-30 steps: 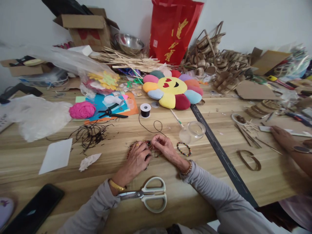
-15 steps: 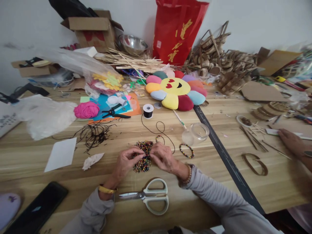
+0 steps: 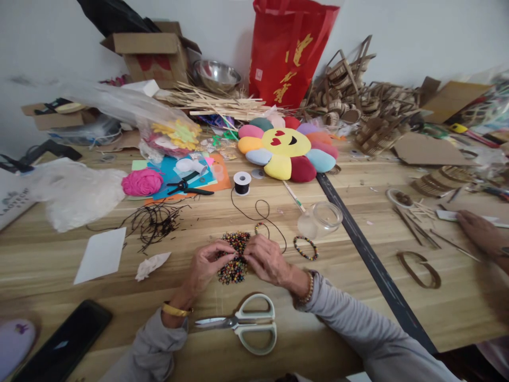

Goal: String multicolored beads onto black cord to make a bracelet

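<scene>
My left hand (image 3: 209, 262) is closed in a pinch over a pile of small multicoloured beads (image 3: 233, 273). What sits between its fingertips is too small to make out. Facing it, my right hand (image 3: 268, 259) pinches a thin black cord (image 3: 265, 205), the grip itself mostly hidden by the fingers. A few beads are strung on the cord just behind this hand. The cord loops back to a white spool (image 3: 242, 183). A finished-looking bead bracelet (image 3: 306, 248) lies right of my right hand. White-handled scissors (image 3: 242, 322) rest in front of my wrists.
A glass jar (image 3: 320, 219) stands beyond the bracelet. Cut black cords (image 3: 153, 225), white paper (image 3: 100, 255) and a phone (image 3: 63, 339) lie left. A flower cushion (image 3: 288, 148) sits behind. Another person's hand (image 3: 479, 231) rests at far right, past a dark strip (image 3: 374, 262).
The view has shifted very slightly. Both hands stay pinched together over the beads, with only small finger movement.
</scene>
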`<state>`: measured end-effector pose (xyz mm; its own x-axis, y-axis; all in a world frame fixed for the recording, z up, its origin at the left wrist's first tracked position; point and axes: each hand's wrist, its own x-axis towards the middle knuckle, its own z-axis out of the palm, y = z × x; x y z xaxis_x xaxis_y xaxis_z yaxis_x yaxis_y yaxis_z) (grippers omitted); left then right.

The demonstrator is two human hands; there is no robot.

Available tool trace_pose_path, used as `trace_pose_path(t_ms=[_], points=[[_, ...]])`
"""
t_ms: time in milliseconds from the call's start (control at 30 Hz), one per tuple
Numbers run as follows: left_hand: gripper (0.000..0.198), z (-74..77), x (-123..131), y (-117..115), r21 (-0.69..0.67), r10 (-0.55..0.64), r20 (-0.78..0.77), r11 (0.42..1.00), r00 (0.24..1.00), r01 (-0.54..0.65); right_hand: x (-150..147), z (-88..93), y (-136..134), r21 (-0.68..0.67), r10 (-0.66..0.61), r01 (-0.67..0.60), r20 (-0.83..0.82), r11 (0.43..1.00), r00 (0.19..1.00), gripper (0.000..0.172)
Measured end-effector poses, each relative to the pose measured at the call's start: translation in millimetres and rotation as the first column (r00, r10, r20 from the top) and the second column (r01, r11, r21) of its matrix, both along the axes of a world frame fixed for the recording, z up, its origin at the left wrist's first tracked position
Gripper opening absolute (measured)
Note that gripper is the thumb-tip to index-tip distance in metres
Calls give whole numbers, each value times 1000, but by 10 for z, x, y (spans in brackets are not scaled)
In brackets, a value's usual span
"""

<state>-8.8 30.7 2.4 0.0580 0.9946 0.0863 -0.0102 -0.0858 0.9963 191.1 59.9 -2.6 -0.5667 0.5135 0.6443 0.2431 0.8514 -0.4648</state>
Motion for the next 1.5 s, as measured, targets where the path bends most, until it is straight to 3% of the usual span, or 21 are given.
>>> trace_pose_path(t_ms=[533,1500], points=[[5,-30,-17,-5,-3,-19,-34,1000,999,19,-17,67,10,30,2,-2,-6,1000,1000,6],[9,-7,28,-4,40,-62,-60,997,996,64,-30,-10,12,37,32,-32,13,999,999,5]])
